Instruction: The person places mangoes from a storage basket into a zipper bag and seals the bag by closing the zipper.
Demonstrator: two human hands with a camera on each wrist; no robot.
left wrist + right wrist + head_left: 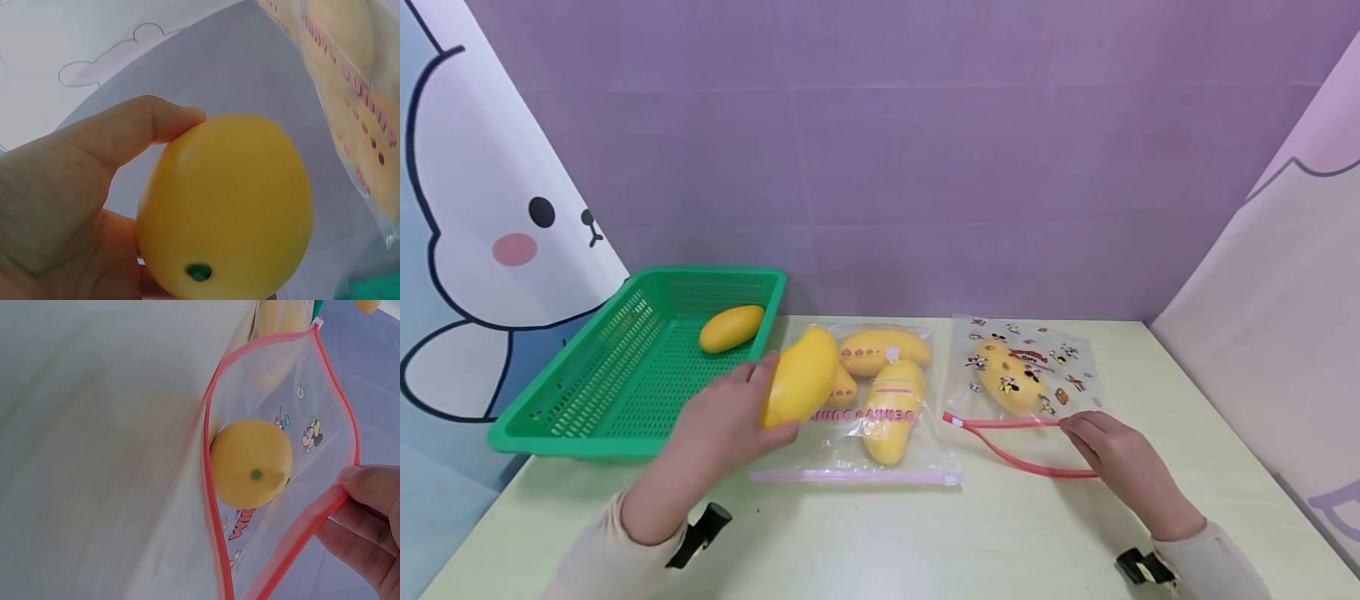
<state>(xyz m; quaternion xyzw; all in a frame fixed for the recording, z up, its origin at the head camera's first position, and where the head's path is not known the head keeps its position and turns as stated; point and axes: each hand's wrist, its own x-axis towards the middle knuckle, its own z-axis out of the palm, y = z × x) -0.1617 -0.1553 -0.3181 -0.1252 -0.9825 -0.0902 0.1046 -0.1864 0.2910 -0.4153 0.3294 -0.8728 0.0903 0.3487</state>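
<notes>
My left hand (730, 417) grips a yellow mango (802, 377), held up over the left edge of a clear zip bag. In the left wrist view this mango (228, 206) shows a dark green stem spot, with the thumb along its side. My right hand (1123, 467) pinches the upper red rim of a printed zip bag (1060, 367), whose mouth gapes toward me. One mango (1011, 375) lies inside that bag; the right wrist view shows the mango (252, 464) through the opening. The pink-edged clear bag (850, 454) between the hands holds several mangoes (891, 412).
A green plastic basket (580, 446) stands at the left of the pale table (880, 542), with one mango (731, 328) in its far right corner. A purple cloth backdrop (880, 167) rises behind the table, and printed panels flank both sides.
</notes>
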